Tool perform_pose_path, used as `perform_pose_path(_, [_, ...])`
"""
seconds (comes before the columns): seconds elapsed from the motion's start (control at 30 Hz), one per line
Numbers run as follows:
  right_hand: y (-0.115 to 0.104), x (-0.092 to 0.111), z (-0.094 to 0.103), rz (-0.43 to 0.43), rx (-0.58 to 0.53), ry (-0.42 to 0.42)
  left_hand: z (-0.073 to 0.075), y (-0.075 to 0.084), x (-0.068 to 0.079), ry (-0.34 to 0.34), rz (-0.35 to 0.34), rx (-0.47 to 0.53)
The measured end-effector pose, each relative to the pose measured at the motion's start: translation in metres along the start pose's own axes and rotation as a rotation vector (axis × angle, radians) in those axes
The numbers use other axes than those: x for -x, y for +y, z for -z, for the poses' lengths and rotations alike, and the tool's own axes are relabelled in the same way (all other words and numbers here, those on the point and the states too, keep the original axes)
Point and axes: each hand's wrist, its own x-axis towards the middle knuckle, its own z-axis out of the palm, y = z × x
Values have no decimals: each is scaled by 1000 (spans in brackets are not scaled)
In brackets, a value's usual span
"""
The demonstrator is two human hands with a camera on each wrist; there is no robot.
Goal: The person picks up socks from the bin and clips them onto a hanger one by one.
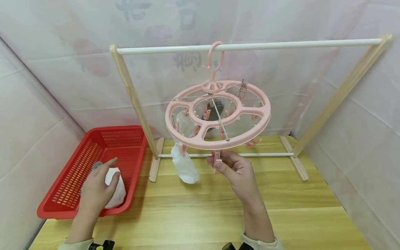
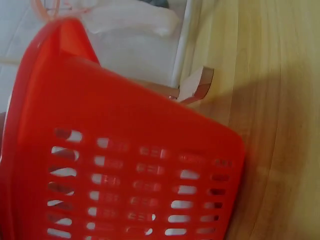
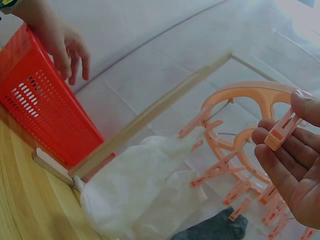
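My right hand (image 1: 239, 173) pinches a pink clothes peg (image 3: 283, 131) between thumb and fingers, at the near rim of a round pink drying hanger (image 1: 250, 137). My left hand (image 1: 97, 185) reaches over the red basket (image 1: 137, 180), fingers loosely extended, above a white cloth item (image 1: 117, 194) lying inside. Whether it touches that item I cannot tell. Something grey lies beside the white item, partly covered by the hand. From the hanger's left side hangs a white, sock-like item (image 1: 185, 166); a dark grey one (image 3: 217, 229) hangs further back.
The hanger's hook sits over the white bar (image 1: 287, 44) of a wooden-legged rack (image 1: 132, 97). Several more pink pegs dangle below the ring. The rack's feet stand on a wood-grain table (image 1: 193, 215), with pale fabric walls behind and at the sides.
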Motion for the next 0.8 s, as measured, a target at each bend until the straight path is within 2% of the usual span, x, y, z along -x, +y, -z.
perform_pose_path(0.13, [-1, 0, 0, 0, 4, 10, 10, -6, -2, -156, 117, -19])
perform_pose_path(0.23, [-1, 0, 0, -4, 0, 17, 15, -11, -5, -263, 174, -46])
perform_pose_path(0.47, [2, 0, 2, 36, -2, -1, 17, -28, -8, -422, 235, -66])
perform_pose_path(0.7, [2, 0, 1, 45, -7, -5, 15, -40, -6, -629, 390, -81])
perform_pose_path(0.8, [2, 0, 1, 45, -3, -6, 13, -43, -7, -689, 426, -101])
